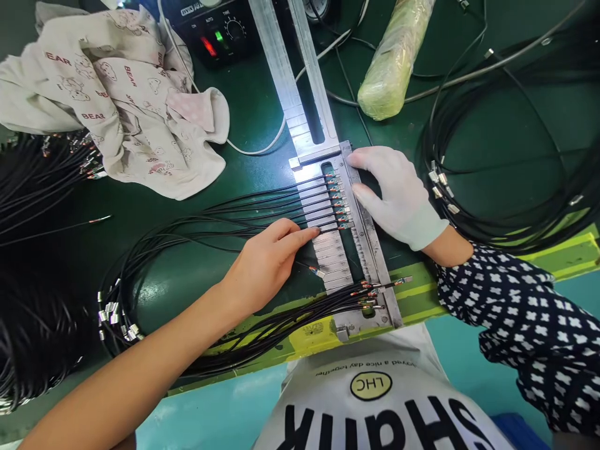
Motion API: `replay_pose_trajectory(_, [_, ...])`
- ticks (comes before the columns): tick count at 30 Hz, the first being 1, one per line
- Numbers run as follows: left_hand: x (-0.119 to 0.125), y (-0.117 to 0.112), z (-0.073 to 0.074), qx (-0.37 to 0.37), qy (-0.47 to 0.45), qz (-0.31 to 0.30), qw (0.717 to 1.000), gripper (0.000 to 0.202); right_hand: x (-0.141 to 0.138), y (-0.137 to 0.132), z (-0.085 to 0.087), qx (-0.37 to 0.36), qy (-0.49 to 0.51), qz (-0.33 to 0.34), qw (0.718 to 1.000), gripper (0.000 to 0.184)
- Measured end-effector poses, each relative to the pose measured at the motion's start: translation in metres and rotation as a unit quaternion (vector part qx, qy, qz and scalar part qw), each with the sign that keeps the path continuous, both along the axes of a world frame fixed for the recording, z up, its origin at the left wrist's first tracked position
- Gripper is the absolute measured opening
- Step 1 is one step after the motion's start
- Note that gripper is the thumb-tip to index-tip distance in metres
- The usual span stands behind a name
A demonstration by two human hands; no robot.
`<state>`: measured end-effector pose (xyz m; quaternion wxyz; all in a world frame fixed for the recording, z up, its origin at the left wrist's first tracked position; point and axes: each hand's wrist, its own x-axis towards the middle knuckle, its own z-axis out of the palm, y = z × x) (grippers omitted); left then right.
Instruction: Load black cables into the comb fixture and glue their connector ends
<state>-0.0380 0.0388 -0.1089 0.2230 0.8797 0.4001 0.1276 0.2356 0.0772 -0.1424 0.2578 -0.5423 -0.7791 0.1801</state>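
Note:
My bare left hand is closed, with thumb and forefinger pinching a black cable against the slotted metal fixture. Above that cable, several more black cables lie side by side across the slots, their stripped coloured wires and small metal connectors pointing right. My right hand, in a white glove, rests against the fixture's right rail, thumb and forefinger apart. A loose cable end lies just below my left fingers. At the near end, a bundle of cables crosses the fixture.
A black control box with lit switches stands at the back. A printed cloth lies at left, a wrapped yellow-green roll at back right. Coiled cables lie at right, and more cable bundles at left. Yellow-green tape lines the front edge.

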Motion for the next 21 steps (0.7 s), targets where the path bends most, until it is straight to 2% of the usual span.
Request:
replay_pose_trajectory(8, [-0.001, 0.003, -0.001, -0.009, -0.028, -0.031, 0.999, 0.034, 0.000, 0.001, -0.001, 0.007, 0.016, 0.001, 1.000, 0.033])
replay_pose_trajectory(12, [0.000, 0.004, 0.003, -0.021, -0.012, -0.043, 0.999, 0.035, 0.000, 0.002, -0.002, 0.010, 0.018, 0.007, 1.000, 0.034])
replay_pose_trajectory(17, [0.002, 0.007, 0.002, -0.064, -0.054, -0.017, 0.996, 0.030, 0.000, 0.002, -0.001, 0.006, 0.014, 0.002, 1.000, 0.032])
replay_pose_trajectory(19, [0.002, 0.004, -0.002, -0.055, -0.047, -0.018, 0.997, 0.030, 0.001, 0.002, -0.001, 0.007, 0.020, 0.005, 1.000, 0.032])
replay_pose_trajectory(21, [0.000, -0.002, -0.007, -0.003, -0.019, -0.013, 1.000, 0.033, 0.001, 0.002, -0.001, 0.007, 0.026, 0.008, 1.000, 0.032])
